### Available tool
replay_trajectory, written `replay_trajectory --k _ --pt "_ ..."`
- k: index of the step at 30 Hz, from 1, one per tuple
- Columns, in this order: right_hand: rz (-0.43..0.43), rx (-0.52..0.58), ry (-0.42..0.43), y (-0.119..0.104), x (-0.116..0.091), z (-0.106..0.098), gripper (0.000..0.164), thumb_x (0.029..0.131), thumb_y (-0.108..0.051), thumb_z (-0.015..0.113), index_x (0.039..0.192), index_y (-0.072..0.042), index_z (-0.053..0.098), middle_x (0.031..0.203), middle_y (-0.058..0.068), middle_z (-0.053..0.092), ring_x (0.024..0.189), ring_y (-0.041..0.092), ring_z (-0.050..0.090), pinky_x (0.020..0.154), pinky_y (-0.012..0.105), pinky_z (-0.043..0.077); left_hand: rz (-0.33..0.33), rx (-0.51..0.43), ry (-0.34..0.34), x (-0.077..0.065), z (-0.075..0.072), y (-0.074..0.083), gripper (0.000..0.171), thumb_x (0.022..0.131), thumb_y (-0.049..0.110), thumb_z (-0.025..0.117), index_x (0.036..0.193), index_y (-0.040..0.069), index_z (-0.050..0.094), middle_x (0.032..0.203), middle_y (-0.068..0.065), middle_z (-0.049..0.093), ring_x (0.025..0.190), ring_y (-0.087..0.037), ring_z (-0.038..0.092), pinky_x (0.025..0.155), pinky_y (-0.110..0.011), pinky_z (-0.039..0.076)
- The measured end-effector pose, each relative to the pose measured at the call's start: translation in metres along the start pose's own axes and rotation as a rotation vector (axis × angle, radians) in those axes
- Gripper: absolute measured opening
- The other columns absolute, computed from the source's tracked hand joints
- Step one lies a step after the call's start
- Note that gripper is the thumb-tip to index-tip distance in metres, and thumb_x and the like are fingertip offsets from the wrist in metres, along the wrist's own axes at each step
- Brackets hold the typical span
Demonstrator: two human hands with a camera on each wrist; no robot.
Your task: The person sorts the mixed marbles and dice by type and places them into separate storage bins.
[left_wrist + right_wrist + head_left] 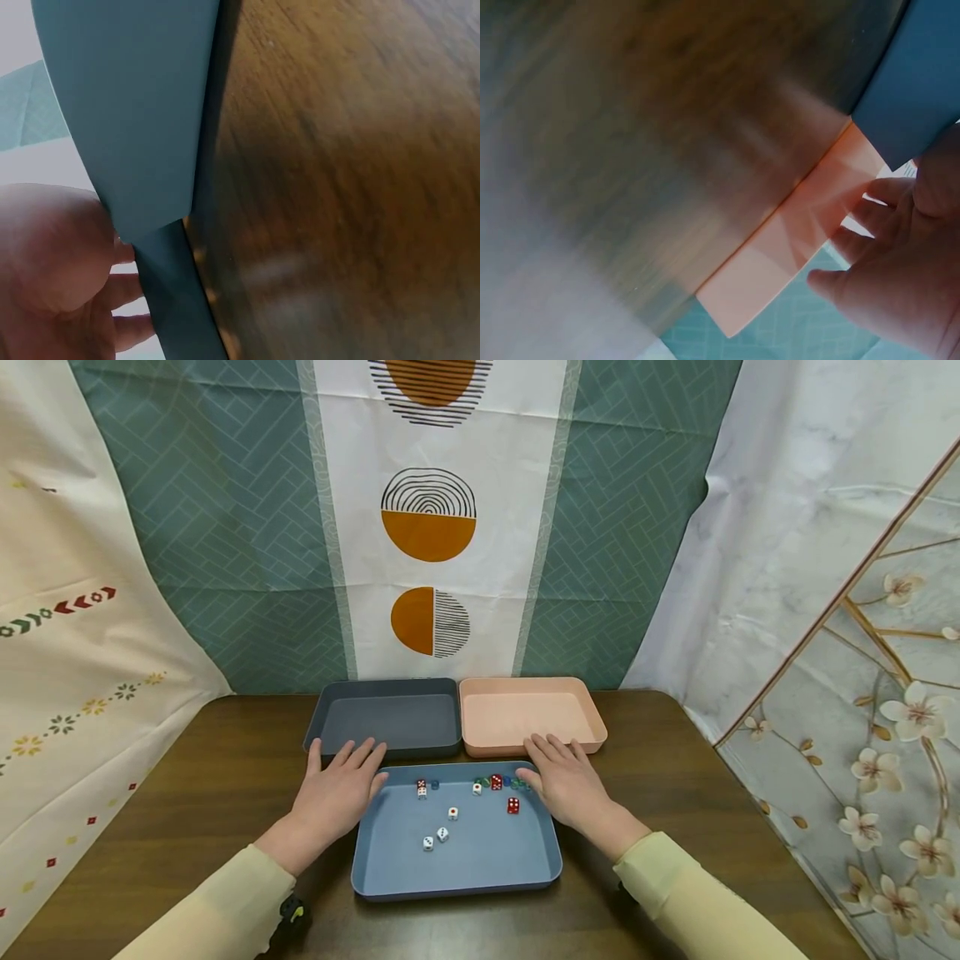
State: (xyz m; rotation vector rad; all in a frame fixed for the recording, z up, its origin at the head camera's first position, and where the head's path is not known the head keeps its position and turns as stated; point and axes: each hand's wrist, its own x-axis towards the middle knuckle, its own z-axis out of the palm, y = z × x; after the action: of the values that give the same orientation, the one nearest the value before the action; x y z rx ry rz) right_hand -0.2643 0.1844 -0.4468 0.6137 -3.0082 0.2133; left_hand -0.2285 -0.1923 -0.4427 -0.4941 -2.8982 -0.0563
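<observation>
A blue tray [480, 860] lies nearest the person, with white dice [442, 834], red dice [513, 806] and several small blue and green pieces inside. The left hand [337, 795] lies over its far left corner with fingers spread and straight, fingertips at the front edge of a dark grey-blue tray [390, 718]. Over the far right corner is the right hand [566, 781], fingers extended to the front rim of a pink tray [532, 710]. Neither hand holds anything. The right hand partly covers the small pieces along the blue tray's far side.
The dark and pink trays stand side by side behind the blue one, on a brown wooden table [225, 793]. A patterned cloth [247, 527] hangs behind the table. Floral cloth [862, 735] borders the right side, and a cream cloth [82, 693] the left.
</observation>
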Motion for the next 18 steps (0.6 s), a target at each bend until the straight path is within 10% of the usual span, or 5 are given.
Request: replay_trajectory --k 18 --pt "-0.014 0.039 0.02 -0.0076 -0.0004 0.0006 0.066 0.116 -0.043 0.057 0.165 0.001 0.049 0.171 0.02 0.045 0.162 0.042 0.035 0.131 0.063 0.024 -0.022 0.03 0.006 0.0009 -0.0032 0.0022 0.051 0.113 0.027 0.066 0.156 0.002 0.06 0.162 -0.023 0.056 0.149 -0.048 0.052 0.118 -0.087 0.017"
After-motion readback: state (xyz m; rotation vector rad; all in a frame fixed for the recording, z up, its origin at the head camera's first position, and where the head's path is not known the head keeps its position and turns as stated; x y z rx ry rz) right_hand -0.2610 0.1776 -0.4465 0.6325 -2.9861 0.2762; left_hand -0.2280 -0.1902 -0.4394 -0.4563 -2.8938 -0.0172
